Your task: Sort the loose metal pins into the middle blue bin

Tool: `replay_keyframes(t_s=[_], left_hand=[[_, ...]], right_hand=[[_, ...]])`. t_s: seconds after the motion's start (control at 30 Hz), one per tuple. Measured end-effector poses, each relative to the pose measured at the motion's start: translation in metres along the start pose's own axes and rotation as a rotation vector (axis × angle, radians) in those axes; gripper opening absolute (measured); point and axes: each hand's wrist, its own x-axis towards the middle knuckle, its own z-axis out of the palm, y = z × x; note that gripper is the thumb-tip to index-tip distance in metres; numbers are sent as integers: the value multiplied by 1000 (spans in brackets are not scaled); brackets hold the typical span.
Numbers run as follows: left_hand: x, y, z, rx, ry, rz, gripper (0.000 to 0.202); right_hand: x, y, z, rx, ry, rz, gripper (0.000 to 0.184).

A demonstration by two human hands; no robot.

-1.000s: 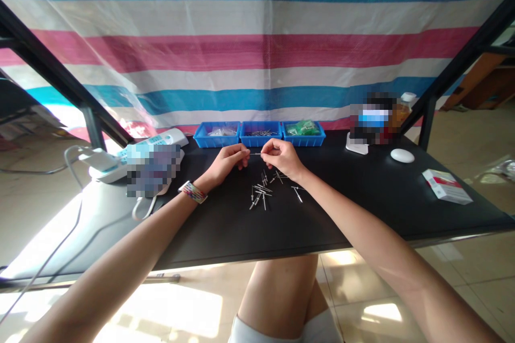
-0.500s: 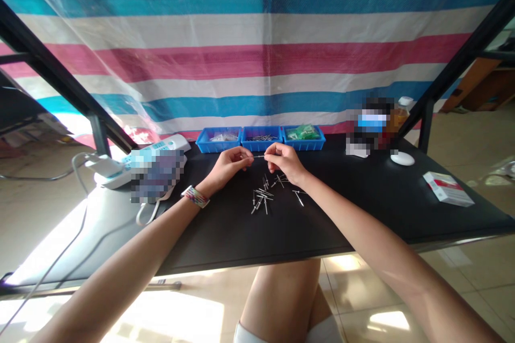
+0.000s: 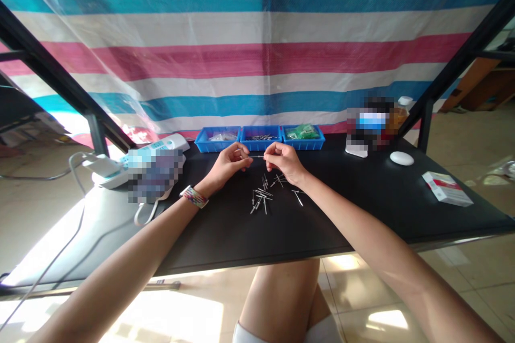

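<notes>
My left hand (image 3: pixel 228 163) and my right hand (image 3: pixel 283 159) meet above the black table (image 3: pixel 362 209), both pinched on one thin metal pin (image 3: pixel 256 156) held level between them. The left fingertips close on its left end; what else they hold there is too small to tell. Just below the hands lies a loose scatter of several similar metal pins (image 3: pixel 263 197) on the table top. A beaded band sits on my left wrist (image 3: pixel 193 196).
Three blue trays (image 3: pixel 259 138) line the back edge, the middle one with pins, the right one with green parts. A white power strip (image 3: pixel 120 163) and cables lie at left. A white round puck (image 3: pixel 401 158), a small carton (image 3: pixel 447 188) and a bottle (image 3: pixel 398 112) stand at right.
The view shifted slightly between the earliest frame and now. Both hands stay pinched on the pin, with only tiny finger movement.
</notes>
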Motion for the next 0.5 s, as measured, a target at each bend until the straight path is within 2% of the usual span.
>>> replay_keyframes(t_s=[0.13, 0.33, 0.5], left_hand=[[1, -5, -7, -46, -46, -68, 24], [5, -15, -12, -27, -52, -140, 42], [6, -14, -12, -94, -43, -145, 42]], right_hand=[[-1, 1, 1, -77, 22, -142, 17], [-4, 0, 3, -143, -7, -162, 13], [-4, 1, 4, -182, -17, -189, 12]])
